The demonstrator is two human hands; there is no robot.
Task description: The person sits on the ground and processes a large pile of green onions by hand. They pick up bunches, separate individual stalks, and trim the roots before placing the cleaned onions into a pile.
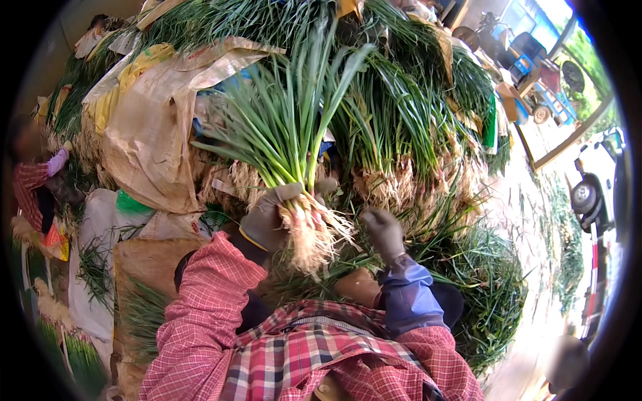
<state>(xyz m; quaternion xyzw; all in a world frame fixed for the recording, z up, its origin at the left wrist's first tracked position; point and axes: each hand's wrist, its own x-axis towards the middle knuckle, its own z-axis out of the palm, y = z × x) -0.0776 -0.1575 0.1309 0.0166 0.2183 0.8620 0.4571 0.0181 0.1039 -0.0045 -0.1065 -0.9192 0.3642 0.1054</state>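
My left hand, in a grey-brown work glove, grips a bunch of green onions around the stems just above the bulbs. The green leaves fan upward and the pale roots hang down to the right of the glove. To the right of the roots is my right hand, gloved too, with its fingers curled and apart from the bunch. Whether anything thin is in its fingers I cannot tell. Behind both hands, a pile of green onions lies with the roots towards me.
A tan woven sack covers part of the pile at left. Loose green leaves are heaped at my right. A co-worker in a checked sleeve is at the far left. A vehicle wheel shows at the far right.
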